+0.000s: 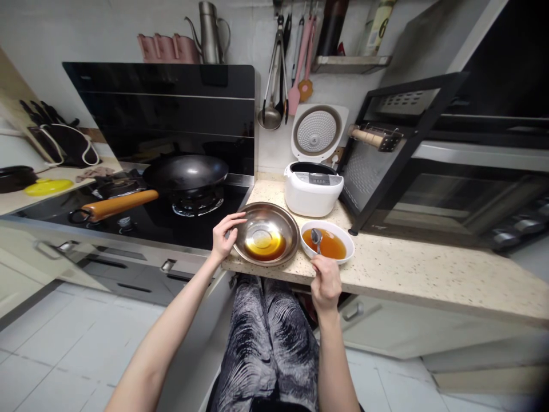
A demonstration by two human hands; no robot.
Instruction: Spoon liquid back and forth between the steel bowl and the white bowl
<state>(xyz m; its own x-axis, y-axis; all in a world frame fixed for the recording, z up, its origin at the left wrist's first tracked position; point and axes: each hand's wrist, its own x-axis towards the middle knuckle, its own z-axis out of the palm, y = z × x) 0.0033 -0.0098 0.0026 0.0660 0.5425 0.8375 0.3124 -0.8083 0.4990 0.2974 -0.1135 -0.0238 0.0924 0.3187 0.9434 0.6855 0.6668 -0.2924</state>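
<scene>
My left hand (225,236) rests at the left rim of a wide steel bowl (292,229), fingers stretched out over its edge. Amber-brown liquid (265,243) covers the bottom of that bowl. A metal spoon (316,236) is in my right hand (326,280), which is closed around its handle. The spoon's head is over a white bowl (350,250) of orange-brown liquid (332,245); whether it touches the surface I cannot tell. Both bowls stand side by side near the counter's front edge.
Behind the bowls stands a white rice cooker (313,197) with its lid raised. A black wok (186,171) sits on the stove at left, its wooden handle (124,205) pointing toward me. An oven (450,200) in a black rack stands at right on the speckled counter (412,269).
</scene>
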